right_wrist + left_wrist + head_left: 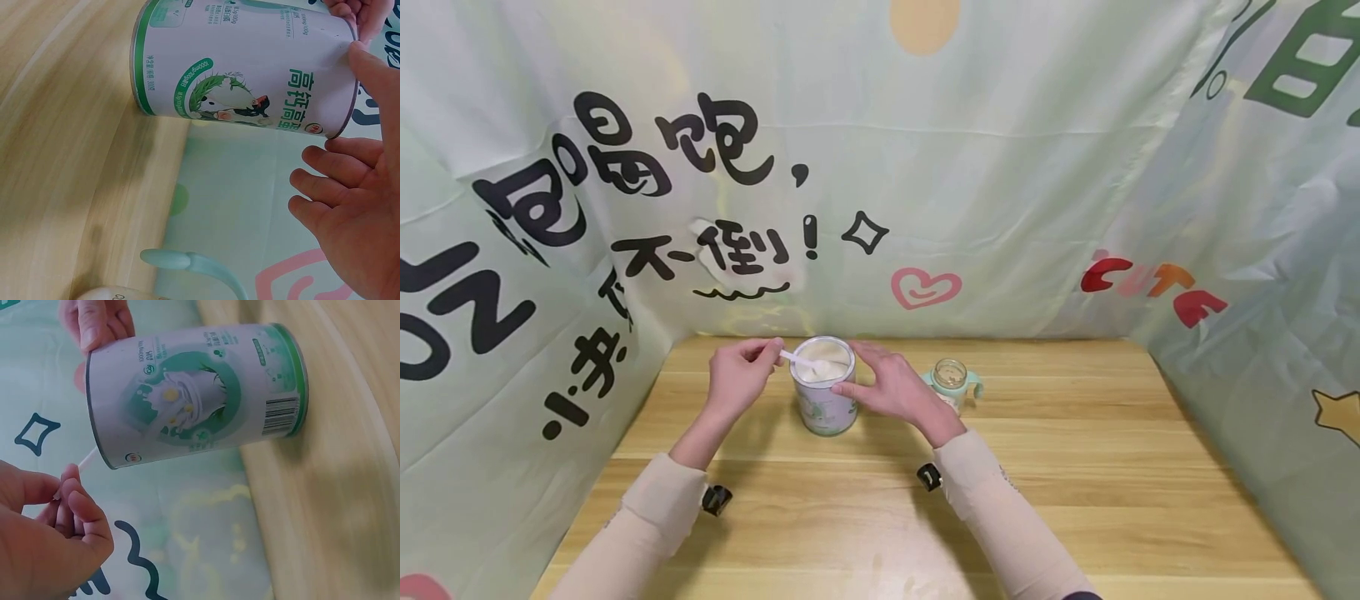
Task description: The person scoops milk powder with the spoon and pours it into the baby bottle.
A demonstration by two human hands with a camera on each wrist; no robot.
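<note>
An open milk powder can (827, 412), white with green print, stands upright on the table with pale powder (833, 368) inside. My left hand (741, 379) pinches the handle of a white scoop (796, 358) between thumb and fingers. The scoop slants over the rim, its far end at the powder. My right hand (895, 386) holds the can at its upper rim, thumb on the near side and fingers on the far right. In the right wrist view, the thumb and one fingertip of the right hand (350, 200) touch the rim; other fingers stand off the wall.
Just right of the can, partly behind my right wrist, stands an uncapped bottle (950, 375) with mint-green handles. The wooden table (1060, 483) meets a printed cloth backdrop (1015, 208) at the back and sides.
</note>
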